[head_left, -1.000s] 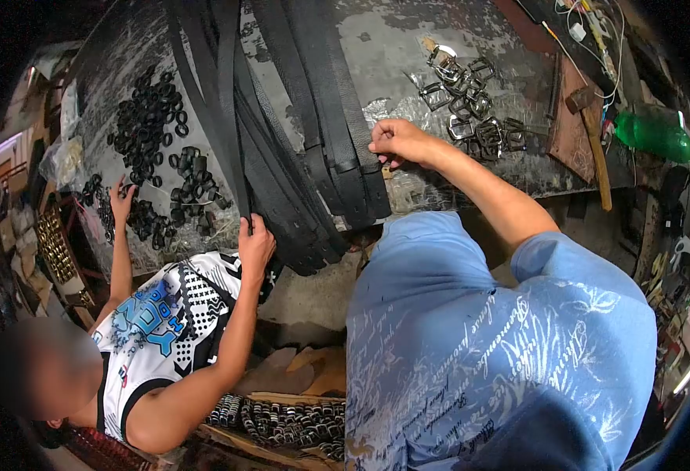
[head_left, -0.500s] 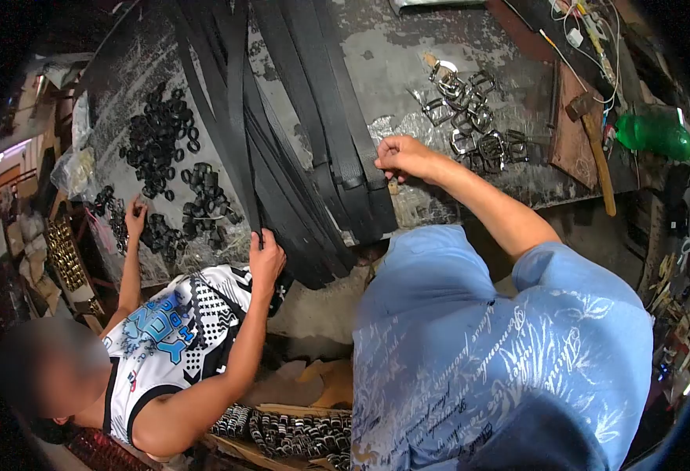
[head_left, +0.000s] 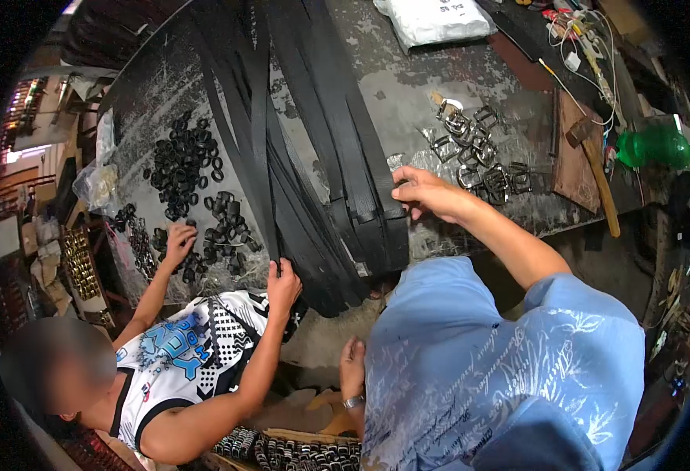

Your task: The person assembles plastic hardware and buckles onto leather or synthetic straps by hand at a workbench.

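Note:
My right hand (head_left: pixel 431 194) is closed at the right edge of a stack of long black straps (head_left: pixel 367 169), thumb and fingertips against the outermost strap near its end. Low beside my blue shirt hangs my left hand (head_left: pixel 352 363), a metal band on its wrist. Its fingers are loosely extended, and I see nothing in them. To the right of my right hand, several metal buckles (head_left: pixel 478 149) lie in a heap on the worn dark table (head_left: pixel 392 94).
On the left, a co-worker's hand (head_left: pixel 284 286) holds a strap; the other (head_left: pixel 180 242) reaches into small black loops (head_left: pixel 184 165). A hammer (head_left: pixel 596 169) and green bottle (head_left: pixel 655 147) lie right. A white package (head_left: pixel 439 22) sits at the back.
The view has shifted, bringing my left hand and the white package into sight. My right hand stays by the strap edge. The co-worker's left hand moved in among the black loops.

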A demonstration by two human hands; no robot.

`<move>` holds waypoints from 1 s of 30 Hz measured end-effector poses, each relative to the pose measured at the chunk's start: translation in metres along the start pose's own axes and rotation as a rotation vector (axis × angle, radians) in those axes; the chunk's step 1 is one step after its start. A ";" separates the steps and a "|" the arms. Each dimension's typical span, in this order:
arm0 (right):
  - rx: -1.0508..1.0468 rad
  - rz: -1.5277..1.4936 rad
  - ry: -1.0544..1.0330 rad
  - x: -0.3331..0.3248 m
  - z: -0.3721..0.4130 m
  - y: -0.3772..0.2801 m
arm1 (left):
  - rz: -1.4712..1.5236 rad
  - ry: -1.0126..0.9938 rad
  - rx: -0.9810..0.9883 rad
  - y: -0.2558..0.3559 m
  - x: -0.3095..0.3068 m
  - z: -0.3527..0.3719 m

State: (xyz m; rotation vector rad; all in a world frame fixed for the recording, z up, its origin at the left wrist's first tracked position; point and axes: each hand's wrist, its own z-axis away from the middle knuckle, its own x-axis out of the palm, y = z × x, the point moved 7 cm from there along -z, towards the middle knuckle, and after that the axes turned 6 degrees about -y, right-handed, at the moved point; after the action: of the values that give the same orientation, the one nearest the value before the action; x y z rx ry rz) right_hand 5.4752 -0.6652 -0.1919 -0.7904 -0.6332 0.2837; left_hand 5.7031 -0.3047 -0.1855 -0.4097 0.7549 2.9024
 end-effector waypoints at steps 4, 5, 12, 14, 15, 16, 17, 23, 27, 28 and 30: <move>-0.099 -0.076 -0.126 0.036 -0.008 -0.025 | 0.105 0.031 0.280 0.070 -0.010 -0.016; -0.092 -0.041 -0.116 0.036 -0.021 -0.015 | 0.125 0.023 0.300 0.080 -0.009 -0.022; -0.026 0.081 0.015 0.023 -0.066 0.047 | 0.030 0.002 0.218 0.069 -0.006 -0.020; -0.045 0.074 0.028 0.024 -0.068 0.045 | 0.043 -0.023 0.136 0.062 0.000 -0.016; -0.029 0.076 0.046 0.024 -0.066 0.043 | 0.108 -0.047 0.025 0.058 0.004 -0.011; -0.032 0.075 0.044 0.025 -0.066 0.042 | 0.066 -0.052 0.020 0.058 0.005 -0.009; -0.034 0.075 0.043 0.025 -0.066 0.041 | 0.025 -0.059 0.014 0.058 0.005 -0.008; -0.023 0.086 0.040 0.025 -0.067 0.043 | 0.006 -0.058 -0.011 0.020 0.006 -0.015; -0.027 0.080 0.036 0.025 -0.069 0.044 | -0.049 -0.044 0.008 0.023 0.003 -0.014; -0.023 0.082 0.035 0.025 -0.070 0.044 | -0.067 -0.038 0.012 0.024 0.002 -0.014; -0.014 0.086 0.032 0.025 -0.069 0.045 | -0.073 -0.029 0.016 0.022 0.002 -0.014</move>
State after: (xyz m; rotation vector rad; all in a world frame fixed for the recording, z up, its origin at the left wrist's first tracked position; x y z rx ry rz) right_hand 5.5376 -0.6628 -0.2514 -0.8356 -0.5721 0.3447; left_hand 5.7006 -0.3306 -0.1877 -0.3835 0.7429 2.8265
